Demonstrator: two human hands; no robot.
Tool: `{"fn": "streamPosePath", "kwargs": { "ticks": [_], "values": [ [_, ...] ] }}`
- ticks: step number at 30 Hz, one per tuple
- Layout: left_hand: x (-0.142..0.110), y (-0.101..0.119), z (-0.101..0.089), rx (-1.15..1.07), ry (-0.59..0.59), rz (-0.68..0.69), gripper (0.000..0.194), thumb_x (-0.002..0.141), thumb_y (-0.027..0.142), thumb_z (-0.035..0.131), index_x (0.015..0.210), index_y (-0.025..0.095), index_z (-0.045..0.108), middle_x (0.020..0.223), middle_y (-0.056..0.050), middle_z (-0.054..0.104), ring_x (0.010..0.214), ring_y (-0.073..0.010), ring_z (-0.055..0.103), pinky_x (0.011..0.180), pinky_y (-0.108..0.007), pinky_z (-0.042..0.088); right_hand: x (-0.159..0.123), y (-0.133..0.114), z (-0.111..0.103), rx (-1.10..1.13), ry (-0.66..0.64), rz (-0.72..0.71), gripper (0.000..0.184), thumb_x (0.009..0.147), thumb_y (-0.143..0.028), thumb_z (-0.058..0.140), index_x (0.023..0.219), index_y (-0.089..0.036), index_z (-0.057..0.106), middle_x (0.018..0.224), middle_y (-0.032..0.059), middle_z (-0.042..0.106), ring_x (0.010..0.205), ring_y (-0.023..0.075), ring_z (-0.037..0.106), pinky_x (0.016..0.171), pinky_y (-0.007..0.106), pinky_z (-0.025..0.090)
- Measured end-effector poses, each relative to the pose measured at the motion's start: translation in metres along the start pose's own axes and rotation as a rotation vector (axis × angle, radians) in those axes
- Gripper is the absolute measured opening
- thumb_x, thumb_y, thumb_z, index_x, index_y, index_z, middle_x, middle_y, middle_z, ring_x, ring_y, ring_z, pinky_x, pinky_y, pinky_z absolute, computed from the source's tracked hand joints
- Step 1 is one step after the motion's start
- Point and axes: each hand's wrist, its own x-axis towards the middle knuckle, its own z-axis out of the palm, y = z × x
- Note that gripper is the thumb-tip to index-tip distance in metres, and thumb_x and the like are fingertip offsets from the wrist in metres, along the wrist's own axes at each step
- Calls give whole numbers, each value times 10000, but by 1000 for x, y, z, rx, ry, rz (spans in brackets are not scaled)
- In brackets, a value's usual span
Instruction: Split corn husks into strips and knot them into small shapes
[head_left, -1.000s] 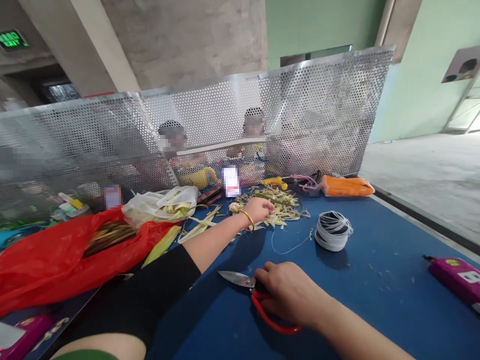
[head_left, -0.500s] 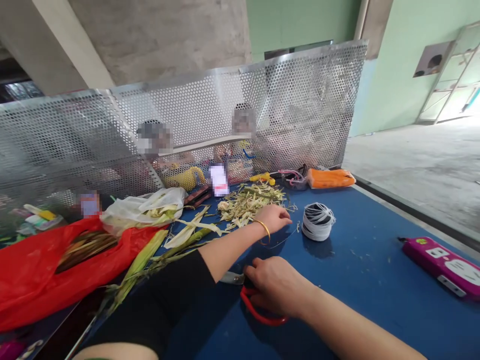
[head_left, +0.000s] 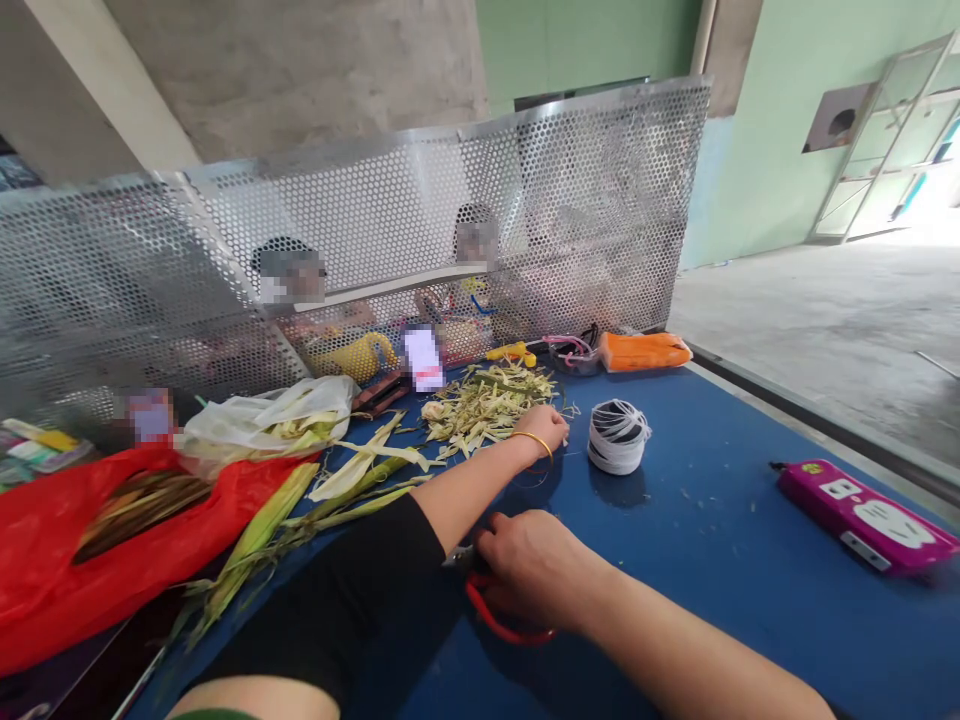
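Observation:
My left hand (head_left: 546, 430), with a gold bangle on the wrist, is at the right edge of a pile of shredded corn husk (head_left: 484, 405). Its fingers are closed, and whatever is between them is too small to make out. Nearer to me, my right hand (head_left: 532, 558) is wrapped around scissors with red handles (head_left: 495, 618). Most of the blades is hidden behind my left forearm. A roll of white string (head_left: 617, 437) stands on the blue table (head_left: 697, 590), just right of my left hand.
At left lie a red plastic bag (head_left: 52, 550), a clear bag of husks (head_left: 262, 412) and long husk leaves (head_left: 259, 545). Along the perforated metal screen (head_left: 600, 200) are a yellow-handled tool (head_left: 510, 353), an orange packet (head_left: 645, 352) and a phone (head_left: 424, 358). A purple case (head_left: 862, 515) lies right. People sit beyond the screen.
The whole view has shifted slightly, with things now further left. My left hand sits lower against the husk pile, its fingers more curled. My right hand keeps hold of the scissors.

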Motion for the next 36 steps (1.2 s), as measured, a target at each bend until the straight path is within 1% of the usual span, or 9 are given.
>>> {"fn": "streamPosePath", "kwargs": {
  "ticks": [3,7,10,13,15,20,25,31,36],
  "values": [
    [-2,-11,-11,-74,5,-63,241,915,256,475,879,138,682,856,-43,697,691,-110,638,660,-237,509,0,0,2,-3,22,-3,229,782,-318,581,922,-145,635,831,98,675,667,218,675,512,260,442],
    [-2,-29,-37,-73,51,-122,281,897,343,538,1079,134,586,1006,-64,630,820,-151,623,716,-332,538,-1,0,3,-15,24,0,205,786,-307,574,921,-161,620,826,80,668,643,213,669,487,261,420],
    [-1,-44,-69,-5,156,-109,242,949,287,425,1049,159,604,1011,-75,644,818,-139,628,774,-307,520,-1,1,4,-25,19,-2,215,789,-325,575,927,-165,614,829,75,665,641,214,668,486,263,413],
    [-4,-57,-102,101,206,-61,267,904,336,519,1123,200,585,1188,-86,575,1003,-191,580,859,-388,497,0,2,4,-29,21,-9,226,791,-333,571,941,-169,610,839,72,661,653,218,669,494,269,412],
    [-12,-63,-116,164,179,-31,188,869,280,552,976,171,662,1167,-120,608,1073,-244,554,890,-377,466,0,2,4,-26,12,-7,224,795,-331,564,945,-171,608,844,71,659,649,218,668,492,272,408],
    [-30,-73,-111,238,-92,2,108,614,206,745,703,159,706,770,-50,709,791,-209,659,725,-284,513,-1,2,2,-18,2,-9,212,800,-318,564,945,-170,603,852,72,658,656,212,663,499,268,399],
    [-26,-82,-111,266,-19,15,299,727,126,542,963,203,708,965,-42,724,885,-151,657,768,-220,486,-2,4,-1,0,-37,-3,226,791,-313,572,965,-170,592,873,76,655,656,186,655,511,249,379],
    [-34,-97,-125,338,-190,-15,214,577,44,562,594,194,713,560,-3,677,585,-154,650,621,-213,493,0,4,0,2,-28,9,200,784,-282,562,951,-178,595,862,63,652,647,184,650,488,256,331],
    [-39,-95,-131,333,8,104,418,653,34,524,963,222,731,949,-12,731,927,-174,637,852,-222,450,0,6,4,-9,-12,-4,194,787,-289,568,950,-186,582,851,52,645,642,193,651,474,268,299]
  ]
}}
